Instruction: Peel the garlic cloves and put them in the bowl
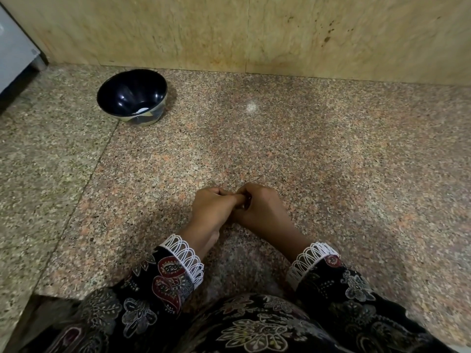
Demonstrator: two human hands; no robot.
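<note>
Far left, our dark glossy round bowl (131,96) sits on the speckled granite counter (331,154), w/ just a pale bit inside. Near centre, left hand (212,208) & right hand (260,208) curl together, grip apparently pinching a clove, hidden. Peeling's prob. early; most remains.

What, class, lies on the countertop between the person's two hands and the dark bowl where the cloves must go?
Nothing visible does. The hands, left hand and right hand, meet near the front of the granite countertop. The bowl stands farther back to the left, near the wall, with only bare stone between. Whatever the fingers hold is hidden.
</note>
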